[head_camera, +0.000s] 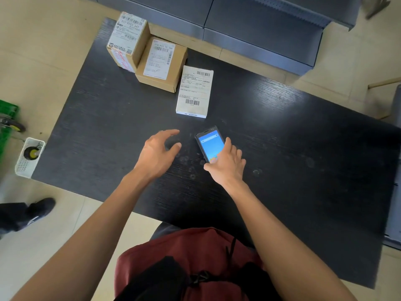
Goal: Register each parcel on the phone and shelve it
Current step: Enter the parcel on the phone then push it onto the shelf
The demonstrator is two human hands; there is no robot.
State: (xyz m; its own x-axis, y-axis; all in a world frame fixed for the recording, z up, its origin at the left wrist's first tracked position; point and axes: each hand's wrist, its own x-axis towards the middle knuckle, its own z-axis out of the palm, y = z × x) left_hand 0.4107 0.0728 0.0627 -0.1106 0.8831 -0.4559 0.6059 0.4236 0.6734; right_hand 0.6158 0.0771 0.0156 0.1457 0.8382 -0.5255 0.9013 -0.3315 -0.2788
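Three parcels lie on the black table (303,148): a tall cardboard box (128,41) at the far left, a lower cardboard box (161,64) beside it, and a flat white box (194,91) with barcode labels nearest me. A phone (210,144) with a lit blue screen lies on the table in front of the white box. My right hand (226,164) grips the phone's near end, thumb on its left edge. My left hand (159,152) hovers over the table left of the phone, fingers spread and loosely curved, holding nothing.
Grey metal shelving (260,29) runs along the far side beyond the table. A green cart (8,118) with wheels and a white basket (29,157) stand on the floor at the left. Another person's shoe (39,208) is at the lower left.
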